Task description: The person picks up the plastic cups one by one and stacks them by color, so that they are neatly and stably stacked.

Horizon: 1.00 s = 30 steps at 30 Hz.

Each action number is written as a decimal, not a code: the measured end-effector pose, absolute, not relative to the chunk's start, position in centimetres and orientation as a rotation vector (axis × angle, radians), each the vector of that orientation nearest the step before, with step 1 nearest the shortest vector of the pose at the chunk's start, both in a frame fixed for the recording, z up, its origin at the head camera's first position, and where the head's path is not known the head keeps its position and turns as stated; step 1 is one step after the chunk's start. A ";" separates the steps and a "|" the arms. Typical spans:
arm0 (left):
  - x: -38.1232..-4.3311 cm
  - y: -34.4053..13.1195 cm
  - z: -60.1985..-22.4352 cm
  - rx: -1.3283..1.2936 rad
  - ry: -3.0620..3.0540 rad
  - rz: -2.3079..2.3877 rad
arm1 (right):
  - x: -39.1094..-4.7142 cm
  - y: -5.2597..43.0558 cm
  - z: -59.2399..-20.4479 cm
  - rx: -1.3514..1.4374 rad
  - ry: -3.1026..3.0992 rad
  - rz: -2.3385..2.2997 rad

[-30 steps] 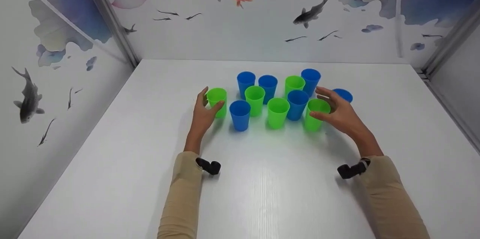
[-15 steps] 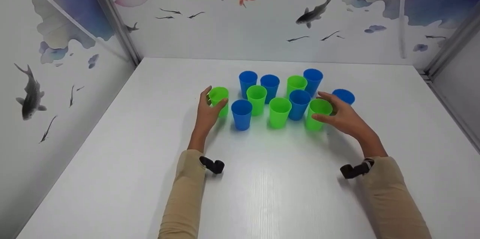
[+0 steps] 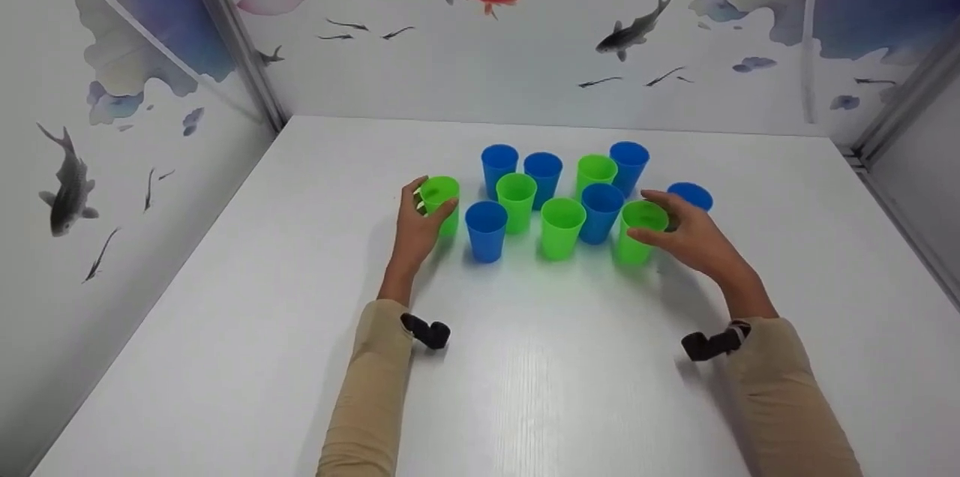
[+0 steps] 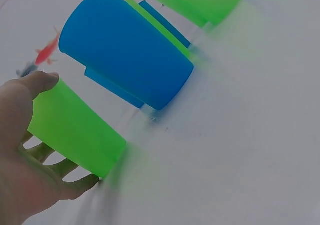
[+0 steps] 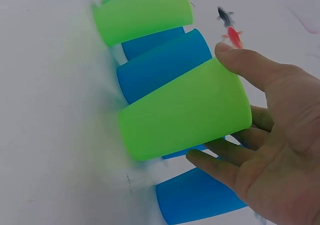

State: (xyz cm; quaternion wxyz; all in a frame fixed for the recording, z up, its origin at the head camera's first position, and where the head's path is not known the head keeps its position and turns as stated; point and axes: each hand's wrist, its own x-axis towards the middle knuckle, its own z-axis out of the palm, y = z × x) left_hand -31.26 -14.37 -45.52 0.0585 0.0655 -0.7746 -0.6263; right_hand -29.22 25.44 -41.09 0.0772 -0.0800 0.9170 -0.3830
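Observation:
My left hand (image 3: pixel 415 233) is wrapped round an upright green plastic cup (image 3: pixel 450 226) at the left end of a cup cluster. Its thumb lies at the rim of this cup in the left wrist view, with the other fingers curled behind and below the wall. On the right, my right hand (image 3: pixel 696 241) holds another green cup (image 5: pixel 182 115) between the thumb at its rim and fingers passing behind it. A blue cup (image 3: pixel 486 235) stands just right of the left-hand cup. Another blue cup (image 3: pixel 688 196) is partly hidden behind my right hand.
Between the hands stand more upright cups, among them a front green cup (image 3: pixel 562 233), a blue cup (image 3: pixel 600 218) and a back blue cup (image 3: pixel 499 166). The white table (image 3: pixel 525 357) meets a fish-patterned wall (image 3: pixel 510 79) behind; a side wall (image 3: pixel 45 327) rises at left.
The fingers of both hands have drawn in closer to their green cups. The whole head view has shifted slightly; the cups keep their arrangement.

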 end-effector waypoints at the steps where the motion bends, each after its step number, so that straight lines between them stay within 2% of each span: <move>1: -31.3 -14.4 -45.5 0.202 -2.348 -1.896 | -29.2 25.4 -41.0 -0.237 2.753 -1.138; 14: -31.2 -14.0 -46.0 0.249 -2.388 -1.878 | -28.0 25.5 -38.9 -0.224 2.814 -1.083; 30: -31.3 -14.4 -45.6 0.195 -2.399 -1.873 | -26.5 23.4 -34.6 -0.241 2.962 -1.349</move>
